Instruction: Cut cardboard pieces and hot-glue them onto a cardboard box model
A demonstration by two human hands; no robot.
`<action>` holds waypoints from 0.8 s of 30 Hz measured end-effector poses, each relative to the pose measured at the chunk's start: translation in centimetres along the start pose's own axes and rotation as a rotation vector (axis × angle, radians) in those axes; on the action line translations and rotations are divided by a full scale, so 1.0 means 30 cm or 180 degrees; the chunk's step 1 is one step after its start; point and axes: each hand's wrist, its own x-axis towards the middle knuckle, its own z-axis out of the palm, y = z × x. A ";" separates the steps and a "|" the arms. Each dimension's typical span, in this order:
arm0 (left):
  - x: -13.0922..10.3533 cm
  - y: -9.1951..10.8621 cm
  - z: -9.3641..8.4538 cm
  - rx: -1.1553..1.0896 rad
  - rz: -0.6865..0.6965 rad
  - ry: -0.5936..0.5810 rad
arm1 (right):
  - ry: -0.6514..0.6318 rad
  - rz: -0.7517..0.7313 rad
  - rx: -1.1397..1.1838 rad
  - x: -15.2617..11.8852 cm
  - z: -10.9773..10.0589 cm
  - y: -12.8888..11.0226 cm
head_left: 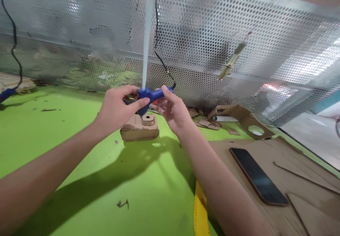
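The table (pixel 45 126) is green. A cardboard box (pixel 139 134) sits mid-frame. A yellow strip (pixel 200 211) and flat cardboard (pixel 223 158) lie lower right.

Glue gun (pixel 154 95) left of phone (pixel 258 176)

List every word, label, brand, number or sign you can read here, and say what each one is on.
No text can be read anywhere in this view.
Yellow strip: small marks along its edge, too small and blurred to read.
Blue glue gun: no readable brand or label on the parts that show.
Phone: dark screen, no readable characters.
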 end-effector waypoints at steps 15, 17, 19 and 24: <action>-0.046 0.005 0.029 0.0294 0.0925 0.0109 | -0.0006 0.0391 -0.0521 0.013 -0.019 -0.016; -0.046 0.019 0.028 0.0122 0.0714 0.0077 | 0.0009 0.0317 -0.0613 0.010 -0.020 -0.021; -0.045 0.030 0.029 -0.0039 0.0559 0.0075 | -0.0071 0.0403 -0.0616 0.007 -0.022 -0.023; -0.051 0.042 0.033 -0.0247 0.0514 0.0132 | -0.0330 0.0402 -0.0582 -0.008 -0.014 -0.019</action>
